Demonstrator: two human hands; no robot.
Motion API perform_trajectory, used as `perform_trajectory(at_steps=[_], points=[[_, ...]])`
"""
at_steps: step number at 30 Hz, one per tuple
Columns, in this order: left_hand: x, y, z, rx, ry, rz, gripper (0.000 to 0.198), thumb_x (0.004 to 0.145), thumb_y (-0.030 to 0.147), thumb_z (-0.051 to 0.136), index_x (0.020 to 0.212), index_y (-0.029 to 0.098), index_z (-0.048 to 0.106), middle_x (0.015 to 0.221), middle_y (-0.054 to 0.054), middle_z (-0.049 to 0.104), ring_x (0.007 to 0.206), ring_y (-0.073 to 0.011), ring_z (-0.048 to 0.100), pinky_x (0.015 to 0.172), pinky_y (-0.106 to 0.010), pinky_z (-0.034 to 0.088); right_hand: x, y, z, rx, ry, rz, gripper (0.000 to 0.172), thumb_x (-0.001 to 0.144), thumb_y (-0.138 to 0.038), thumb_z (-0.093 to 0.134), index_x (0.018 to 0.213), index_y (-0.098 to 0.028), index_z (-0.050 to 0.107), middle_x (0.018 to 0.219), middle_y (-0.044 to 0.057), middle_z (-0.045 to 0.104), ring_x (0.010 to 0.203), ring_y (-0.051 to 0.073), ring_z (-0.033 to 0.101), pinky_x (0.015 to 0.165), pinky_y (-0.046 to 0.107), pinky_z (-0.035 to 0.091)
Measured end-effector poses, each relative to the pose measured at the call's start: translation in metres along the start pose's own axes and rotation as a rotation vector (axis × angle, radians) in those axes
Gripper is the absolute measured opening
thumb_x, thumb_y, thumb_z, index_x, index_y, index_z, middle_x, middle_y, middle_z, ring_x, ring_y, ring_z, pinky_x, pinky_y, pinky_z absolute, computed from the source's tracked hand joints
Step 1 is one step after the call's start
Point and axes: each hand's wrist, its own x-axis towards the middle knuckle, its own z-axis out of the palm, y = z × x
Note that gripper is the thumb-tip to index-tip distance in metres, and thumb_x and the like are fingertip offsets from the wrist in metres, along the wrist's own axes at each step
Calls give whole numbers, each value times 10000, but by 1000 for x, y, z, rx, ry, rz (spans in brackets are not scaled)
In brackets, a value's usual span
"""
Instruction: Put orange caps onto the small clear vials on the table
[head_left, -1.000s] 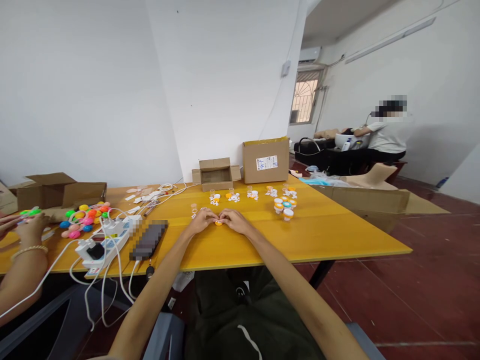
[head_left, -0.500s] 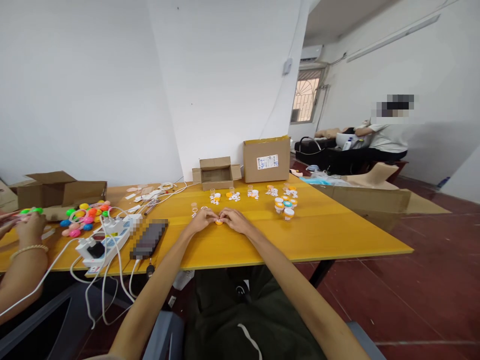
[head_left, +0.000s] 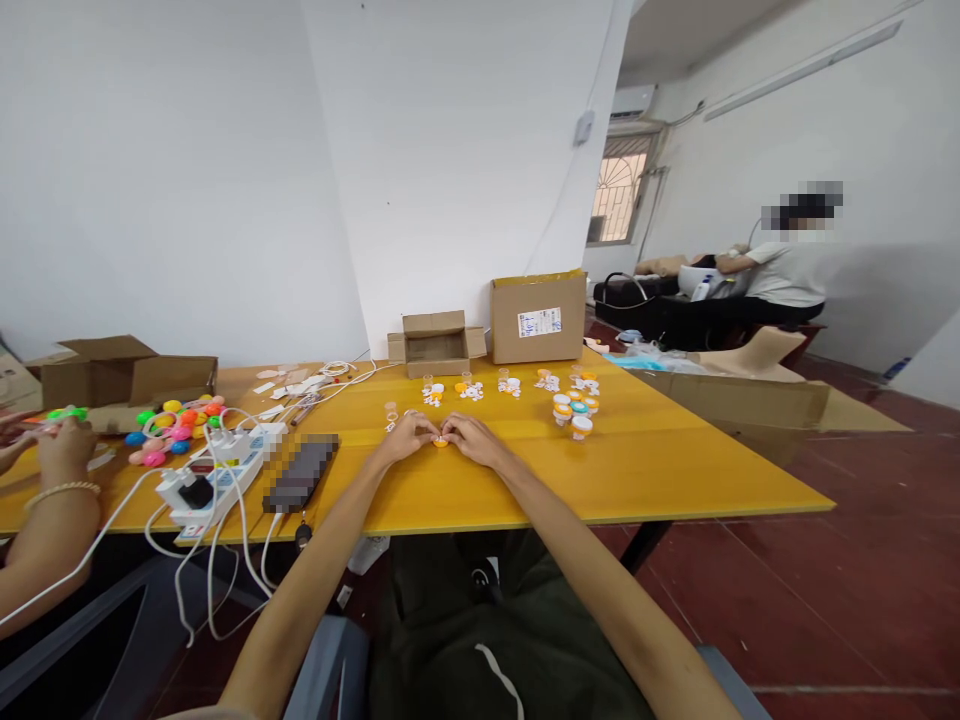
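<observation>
My left hand (head_left: 409,440) and my right hand (head_left: 472,440) meet over the table, fingertips pinched on a small round orange-and-white cap (head_left: 441,443). The fingers cover most of it, so its details are hidden. Just behind my left hand stands a small clear cup (head_left: 391,410) with a white piece beside it. Farther back are several little groups of clear cups, orange rings and white parts (head_left: 470,391). A cluster of small jars (head_left: 580,428) with orange rims and white or teal tops stands to the right.
Cardboard boxes (head_left: 537,320) line the back by the wall. On the left lie a phone (head_left: 301,474), a white power strip (head_left: 225,475) with trailing cables, and colourful balls (head_left: 178,433). Another person's hands (head_left: 67,445) are at work at the far left; someone else (head_left: 787,270) sits far right.
The view has shifted slightly. Both hands stay together on the orange-and-white cap, with only a small shift of the fingers.
</observation>
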Motion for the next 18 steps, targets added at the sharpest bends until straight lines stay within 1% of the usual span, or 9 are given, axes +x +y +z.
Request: perform_trajectory(at_steps=[7, 13, 18], points=[[0, -5, 2, -4, -7, 2, 141, 834, 296, 679, 750, 242, 779, 794, -25, 718, 845, -189, 589, 880, -335, 427, 0, -1, -2, 15, -8, -5, 127, 843, -97, 571, 796, -206, 618, 877, 25, 653, 824, 157, 604, 754, 263, 447], [1, -4, 2, -9, -20, 0, 148, 832, 285, 676, 730, 249, 778, 784, -20, 716, 825, -186, 585, 887, -338, 417, 1, 3, 2, 10, -1, 28, 114, 832, -105, 588, 785, -206, 615, 833, 18, 655, 791, 157, 601, 720, 258, 445], [1, -4, 2, -3, -11, -5, 147, 820, 279, 677, 715, 244, 774, 782, -27, 709, 854, -198, 587, 888, -338, 418, 1, 3, 2, 13, -5, 44, 113, 832, -108, 586, 789, -206, 623, 825, 18, 663, 785, 156, 606, 734, 261, 455]])
